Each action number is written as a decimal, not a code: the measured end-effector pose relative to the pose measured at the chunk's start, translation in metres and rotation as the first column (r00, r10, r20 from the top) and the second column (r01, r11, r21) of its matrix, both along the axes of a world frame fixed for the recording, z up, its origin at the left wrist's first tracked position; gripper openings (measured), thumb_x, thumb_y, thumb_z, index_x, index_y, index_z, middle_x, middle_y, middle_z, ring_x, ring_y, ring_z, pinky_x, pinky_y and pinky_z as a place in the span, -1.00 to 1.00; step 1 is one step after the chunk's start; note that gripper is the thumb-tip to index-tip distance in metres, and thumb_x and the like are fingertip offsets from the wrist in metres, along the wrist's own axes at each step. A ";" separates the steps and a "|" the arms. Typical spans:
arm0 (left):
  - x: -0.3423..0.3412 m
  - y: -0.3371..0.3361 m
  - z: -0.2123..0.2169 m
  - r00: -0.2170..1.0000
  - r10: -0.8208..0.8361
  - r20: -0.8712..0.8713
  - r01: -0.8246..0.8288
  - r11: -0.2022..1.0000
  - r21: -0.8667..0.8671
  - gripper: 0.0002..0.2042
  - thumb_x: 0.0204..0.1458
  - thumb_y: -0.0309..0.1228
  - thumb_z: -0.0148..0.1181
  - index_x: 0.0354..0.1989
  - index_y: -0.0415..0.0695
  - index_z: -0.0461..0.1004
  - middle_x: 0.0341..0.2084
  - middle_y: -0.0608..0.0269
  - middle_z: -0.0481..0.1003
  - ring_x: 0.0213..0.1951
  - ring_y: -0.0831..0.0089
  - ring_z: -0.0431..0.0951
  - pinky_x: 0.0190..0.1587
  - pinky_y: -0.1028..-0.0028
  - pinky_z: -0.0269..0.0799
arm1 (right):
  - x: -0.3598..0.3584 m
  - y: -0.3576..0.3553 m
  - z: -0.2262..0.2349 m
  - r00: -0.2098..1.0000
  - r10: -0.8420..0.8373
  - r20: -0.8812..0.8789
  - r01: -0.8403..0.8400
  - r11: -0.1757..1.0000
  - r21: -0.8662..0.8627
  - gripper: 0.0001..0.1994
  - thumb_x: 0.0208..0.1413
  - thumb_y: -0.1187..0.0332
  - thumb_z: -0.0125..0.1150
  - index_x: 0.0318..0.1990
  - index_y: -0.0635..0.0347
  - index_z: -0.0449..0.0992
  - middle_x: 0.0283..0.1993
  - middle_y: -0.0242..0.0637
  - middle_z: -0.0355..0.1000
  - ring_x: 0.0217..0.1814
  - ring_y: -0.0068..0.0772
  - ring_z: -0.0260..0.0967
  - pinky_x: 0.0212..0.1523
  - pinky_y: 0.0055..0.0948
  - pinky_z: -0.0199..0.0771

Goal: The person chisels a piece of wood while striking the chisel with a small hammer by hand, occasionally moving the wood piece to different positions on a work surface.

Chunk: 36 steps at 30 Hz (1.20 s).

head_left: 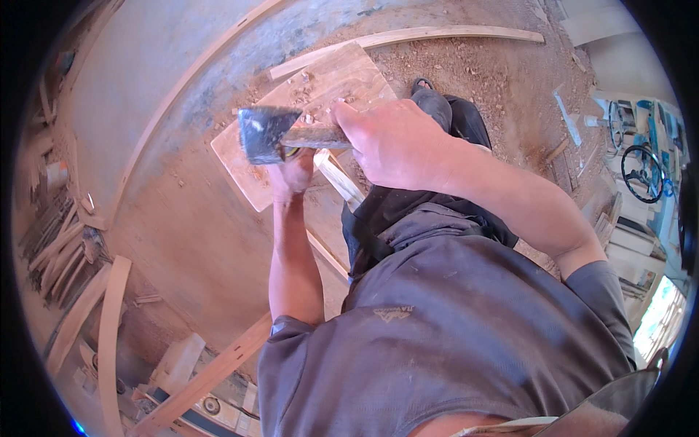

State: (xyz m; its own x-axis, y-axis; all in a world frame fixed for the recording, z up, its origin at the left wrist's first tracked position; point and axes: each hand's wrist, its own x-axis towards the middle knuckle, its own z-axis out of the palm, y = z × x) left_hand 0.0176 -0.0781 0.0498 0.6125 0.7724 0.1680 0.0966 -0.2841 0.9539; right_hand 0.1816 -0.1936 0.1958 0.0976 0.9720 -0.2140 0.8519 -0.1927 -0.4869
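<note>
A hatchet [266,135] with a dark steel head and a wooden handle is in my right hand [389,142], whose fingers close round the handle. Behind and below the hatchet head is my left hand [293,175]; its fingers are partly hidden. It closes at the upper end of a pale strip of wood [338,178], which slants down toward my lap. Under both hands lies a wide wooden board [240,164], strewn with wood chips [302,91]. A small yellow-and-dark thing shows beneath the hatchet handle, too small to name.
Long curved timbers [437,33] lie on the floor beyond the board, and another timber [156,120] runs along the left. Offcuts [62,255] are piled at far left. A wooden beam [211,375] crosses the lower left. Machinery with a black handwheel [642,173] stands at right.
</note>
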 end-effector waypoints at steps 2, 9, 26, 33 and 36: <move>0.014 -0.004 0.011 0.993 0.107 0.056 -0.102 0.991 -0.086 -0.91 0.05 -0.50 0.36 -0.30 -0.23 0.60 -0.49 0.33 0.57 -0.43 0.48 0.52 -0.32 0.44 0.44 | 0.009 -0.006 -0.002 0.997 -0.075 -0.001 0.074 0.993 -0.089 -0.67 0.09 0.37 0.21 -0.01 0.25 0.36 -0.46 0.04 0.49 -0.31 0.18 0.53 -0.29 0.06 0.47; 0.054 0.010 0.004 0.852 0.507 -0.131 -0.522 0.806 -0.279 -0.82 0.03 -0.52 0.30 -0.57 -0.19 0.47 -0.64 0.32 0.47 -0.59 0.59 0.38 -0.53 0.48 0.24 | 0.021 -0.086 -0.068 0.752 -0.578 -0.318 0.517 0.816 -0.260 -0.66 0.05 0.36 0.21 -0.04 0.35 0.42 -0.21 0.21 0.54 -0.09 0.30 0.50 -0.05 0.02 0.47; -0.015 0.028 0.007 0.716 0.594 0.368 -0.296 0.735 -0.610 -0.76 0.08 -0.59 0.10 -0.57 0.02 0.32 -0.73 0.35 0.26 -0.66 0.47 0.25 -0.49 0.41 0.25 | 0.048 -0.116 -0.113 0.678 -0.661 -0.322 0.524 0.742 -0.419 -0.61 -0.01 0.42 0.25 -0.02 0.44 0.44 -0.27 0.19 0.52 -0.18 0.15 0.54 -0.10 -0.13 0.48; -0.015 0.024 -0.005 0.719 0.553 0.421 -0.240 0.766 -0.596 -0.81 0.15 -0.61 0.09 -0.48 -0.07 0.32 -0.71 0.30 0.31 -0.65 0.49 0.29 -0.54 0.41 0.25 | 0.036 -0.093 -0.096 0.740 -0.567 -0.361 0.431 0.812 -0.393 -0.66 0.02 0.41 0.26 -0.06 0.40 0.44 -0.28 0.28 0.48 -0.11 0.29 0.49 -0.09 -0.06 0.45; -0.021 0.026 -0.003 0.686 0.553 0.472 -0.216 0.775 -0.595 -0.81 0.14 -0.62 0.09 -0.48 -0.08 0.32 -0.71 0.30 0.32 -0.65 0.50 0.29 -0.54 0.42 0.26 | 0.036 -0.082 -0.082 0.783 -0.515 -0.348 0.396 0.845 -0.359 -0.66 0.03 0.41 0.27 -0.06 0.41 0.43 -0.30 0.28 0.48 -0.13 0.30 0.49 -0.11 -0.07 0.46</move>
State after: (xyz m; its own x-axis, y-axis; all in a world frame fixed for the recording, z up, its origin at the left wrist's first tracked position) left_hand -0.0037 -0.0517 0.0473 0.1369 0.9887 -0.0607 -0.5353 0.1254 0.8353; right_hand 0.2174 -0.2755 0.1136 0.3591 0.7405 -0.5681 0.3577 -0.6714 -0.6491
